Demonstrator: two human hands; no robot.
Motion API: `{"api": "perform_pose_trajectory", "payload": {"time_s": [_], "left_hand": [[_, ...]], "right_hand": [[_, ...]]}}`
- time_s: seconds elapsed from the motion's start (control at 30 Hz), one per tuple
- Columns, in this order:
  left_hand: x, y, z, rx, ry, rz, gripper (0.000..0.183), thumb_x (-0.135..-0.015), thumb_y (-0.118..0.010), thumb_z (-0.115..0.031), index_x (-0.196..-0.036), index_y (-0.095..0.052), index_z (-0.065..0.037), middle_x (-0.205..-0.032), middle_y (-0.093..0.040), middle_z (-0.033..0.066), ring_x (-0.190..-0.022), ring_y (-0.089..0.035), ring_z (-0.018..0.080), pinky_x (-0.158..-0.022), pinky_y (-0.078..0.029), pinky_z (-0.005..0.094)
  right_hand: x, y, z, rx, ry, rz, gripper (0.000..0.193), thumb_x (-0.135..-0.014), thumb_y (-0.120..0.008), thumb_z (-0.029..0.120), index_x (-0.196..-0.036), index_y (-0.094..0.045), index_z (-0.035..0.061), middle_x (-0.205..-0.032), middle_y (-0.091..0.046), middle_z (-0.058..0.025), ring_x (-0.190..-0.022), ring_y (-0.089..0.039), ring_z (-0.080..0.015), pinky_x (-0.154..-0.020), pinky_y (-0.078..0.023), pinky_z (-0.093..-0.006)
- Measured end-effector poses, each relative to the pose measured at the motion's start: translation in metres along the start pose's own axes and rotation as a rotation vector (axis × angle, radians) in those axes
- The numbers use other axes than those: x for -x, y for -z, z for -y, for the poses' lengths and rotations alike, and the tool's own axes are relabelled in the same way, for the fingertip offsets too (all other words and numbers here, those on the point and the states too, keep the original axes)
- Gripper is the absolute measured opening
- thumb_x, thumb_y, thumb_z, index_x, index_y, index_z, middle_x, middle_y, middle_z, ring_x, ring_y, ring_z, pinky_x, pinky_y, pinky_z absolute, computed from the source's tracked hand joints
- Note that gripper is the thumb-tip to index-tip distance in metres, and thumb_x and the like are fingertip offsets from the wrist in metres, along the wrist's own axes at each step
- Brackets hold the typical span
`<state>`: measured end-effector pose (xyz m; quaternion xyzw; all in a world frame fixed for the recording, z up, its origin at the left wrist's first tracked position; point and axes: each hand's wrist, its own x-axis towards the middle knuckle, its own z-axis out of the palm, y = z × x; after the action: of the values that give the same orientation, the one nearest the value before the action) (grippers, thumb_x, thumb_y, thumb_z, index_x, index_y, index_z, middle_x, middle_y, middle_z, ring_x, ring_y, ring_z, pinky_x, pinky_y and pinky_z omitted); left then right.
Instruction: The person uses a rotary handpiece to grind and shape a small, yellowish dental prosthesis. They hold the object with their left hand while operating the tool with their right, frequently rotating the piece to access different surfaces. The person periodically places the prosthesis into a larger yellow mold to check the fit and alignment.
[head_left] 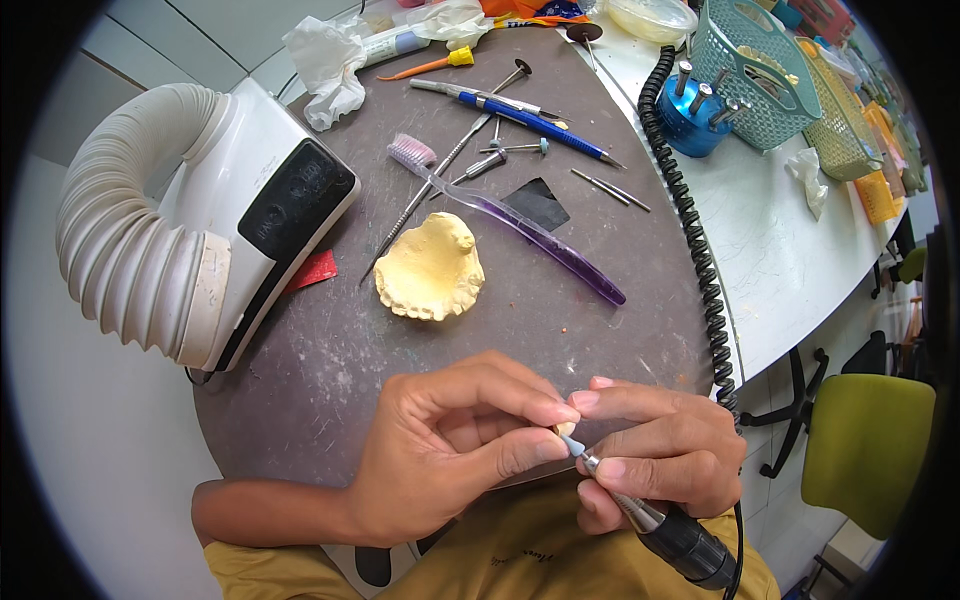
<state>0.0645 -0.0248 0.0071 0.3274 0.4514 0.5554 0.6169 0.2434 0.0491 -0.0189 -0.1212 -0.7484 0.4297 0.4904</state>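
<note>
Left hand (440,445): mine; thumb and forefinger pinching a small cream tooth-like piece (565,429) at their tips.

Right hand (675,440): mine; thumb and fingers closed round a rotary handpiece (688,547), its black rear end sloping down to the right of my grip.

Blue-grey tip (574,447), one: fitted to the handpiece, right at the piece in my pinch; whether touching, I cannot tell.

Tabletop (290,430), grey-brown: under and beyond my grip.

Dental cast (430,270), pale yellow: beyond my grip, to its left.

Toothbrush (545,240), purple handle: straight beyond my pinch, bristles pointing away and left.

Dark square (540,205): just past the toothbrush.

Pen-shaped tool (545,122), blue: farther out, same line.

Coiled cord (692,232), black: beyond and right of my grip.

Round holder (690,125), blue: past the cord.

White machine (245,170), ribbed hose (125,250): far left of my grip.
</note>
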Motion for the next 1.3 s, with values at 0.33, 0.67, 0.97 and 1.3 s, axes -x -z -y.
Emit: {"api": "perform_pose_trajectory", "payload": {"time_s": [0.33, 0.67, 0.97, 1.3], "left_hand": [[0.0004, -0.0009, -0.0001, -0.016, -0.012, -0.007, 0.017, -0.083, -0.069, 0.010, -0.098, -0.067, 0.003, -0.100, -0.062, 0.0144, -0.089, -0.065, 0.0156, -0.082, -0.055, 0.0276], [-0.0005, -0.0007, -0.0007, -0.027, -0.012, -0.007, 0.017, -0.083, -0.069, 0.010, -0.098, -0.067, 0.003, -0.103, -0.061, 0.0140, -0.093, -0.065, 0.0160, -0.086, -0.055, 0.0283], [-0.0002, -0.0011, -0.0010, 0.063, 0.039, 0.001, 0.017, -0.088, -0.066, 0.005, -0.104, -0.059, 0.005, -0.108, -0.063, 0.0207, -0.094, -0.069, 0.0213, -0.085, -0.059, 0.0325], [0.0005, -0.0007, -0.0029, 0.056, 0.072, -0.017, 0.017, -0.090, -0.065, 0.002, -0.104, -0.057, 0.004, -0.107, -0.065, 0.0221, -0.096, -0.069, 0.0223, -0.086, -0.059, 0.0328]], "right_hand": [[-0.0026, 0.0026, 0.0028, 0.007, -0.009, 0.031, 0.030, -0.074, -0.081, 0.002, -0.098, -0.065, 0.0029, -0.082, -0.069, -0.0110, -0.094, -0.071, -0.0353, -0.084, -0.059, -0.0486], [-0.0003, 0.0021, -0.0026, 0.045, 0.020, 0.019, 0.030, -0.076, -0.081, 0.005, -0.099, -0.063, 0.0028, -0.082, -0.069, -0.0120, -0.095, -0.071, -0.0365, -0.085, -0.059, -0.0491], [0.0004, 0.0028, -0.0002, 0.037, -0.010, -0.020, 0.032, -0.074, -0.082, 0.002, -0.099, -0.061, 0.0016, -0.082, -0.068, -0.0118, -0.094, -0.071, -0.0364, -0.085, -0.059, -0.0493], [0.0022, 0.0028, -0.0047, 0.064, 0.039, -0.040, 0.031, -0.073, -0.082, 0.003, -0.097, -0.063, 0.0017, -0.081, -0.067, -0.0110, -0.092, -0.071, -0.0348, -0.082, -0.060, -0.0460]]}}
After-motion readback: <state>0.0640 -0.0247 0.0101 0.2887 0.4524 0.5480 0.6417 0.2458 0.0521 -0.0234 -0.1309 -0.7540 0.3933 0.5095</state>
